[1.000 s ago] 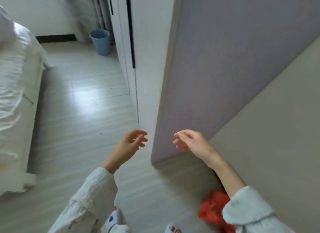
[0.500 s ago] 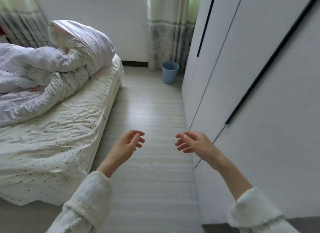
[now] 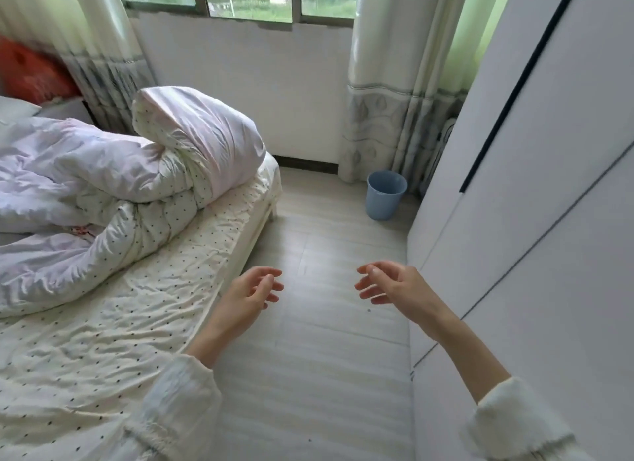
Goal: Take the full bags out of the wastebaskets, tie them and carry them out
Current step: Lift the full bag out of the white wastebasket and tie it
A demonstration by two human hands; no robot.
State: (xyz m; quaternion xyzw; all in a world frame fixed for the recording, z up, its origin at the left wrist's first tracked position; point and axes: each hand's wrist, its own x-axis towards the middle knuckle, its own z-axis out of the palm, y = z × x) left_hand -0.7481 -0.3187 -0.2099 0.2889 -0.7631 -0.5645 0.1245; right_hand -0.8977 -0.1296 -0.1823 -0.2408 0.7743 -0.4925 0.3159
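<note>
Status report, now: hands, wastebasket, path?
Left hand and right hand open, empty. Blue wastebasket ahead by the curtain, untouched. Floor to it clear.

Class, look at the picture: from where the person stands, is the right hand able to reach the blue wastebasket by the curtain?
Probably not yet. The right hand hangs open and empty well short of the blue wastebasket. Bare floor lies between, with nothing blocking, so walking closer should do it.

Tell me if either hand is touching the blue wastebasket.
Apart. Head view: left hand and right hand hang open over bare floor, wastebasket far ahead by the curtain.
</note>
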